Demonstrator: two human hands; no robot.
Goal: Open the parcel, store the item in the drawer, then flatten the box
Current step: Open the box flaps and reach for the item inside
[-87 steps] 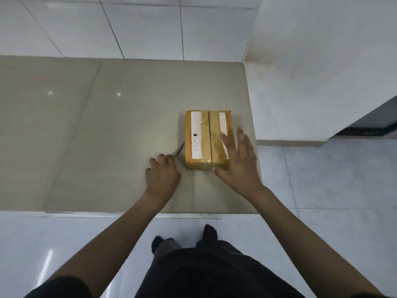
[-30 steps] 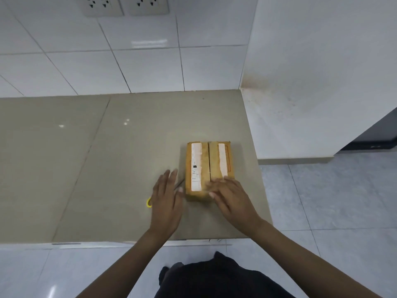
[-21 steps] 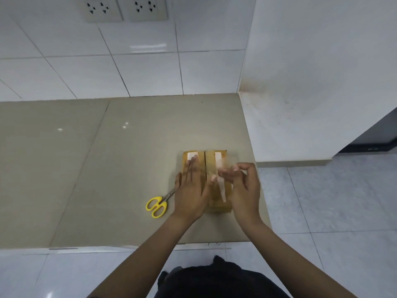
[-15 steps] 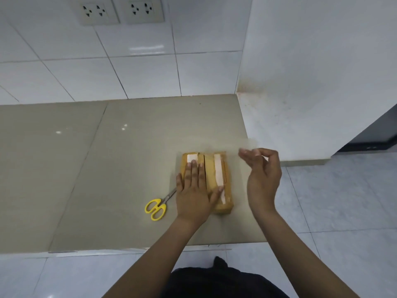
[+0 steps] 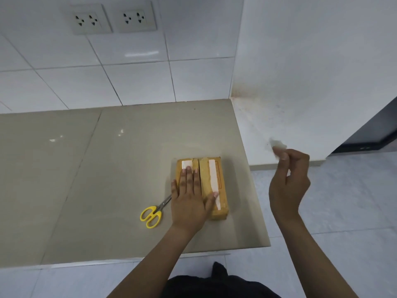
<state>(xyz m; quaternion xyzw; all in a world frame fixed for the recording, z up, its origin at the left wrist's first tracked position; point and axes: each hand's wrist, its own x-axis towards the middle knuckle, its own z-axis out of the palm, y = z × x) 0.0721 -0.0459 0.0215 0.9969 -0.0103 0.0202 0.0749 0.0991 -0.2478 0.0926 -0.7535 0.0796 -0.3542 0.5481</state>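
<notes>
A small brown cardboard parcel [image 5: 214,181] with white labels lies near the right end of the beige counter [image 5: 120,168], its top seam slit down the middle. My left hand [image 5: 189,198] rests flat on the parcel's left flap, fingers spread. My right hand [image 5: 290,177] is raised off to the right, beyond the counter's edge, pinching a crumpled strip of clear tape [image 5: 278,145] between its fingertips. No drawer is in view.
Yellow-handled scissors [image 5: 153,214] lie on the counter just left of the parcel, blades partly under my left hand. A white tiled wall with two sockets [image 5: 113,18] stands behind. A white wall [image 5: 311,72] borders the counter's right end, with grey floor tiles below.
My left hand let go of the scissors and moved onto the parcel. My right hand peeled the clear tape off the top and carried it up and to the right.
</notes>
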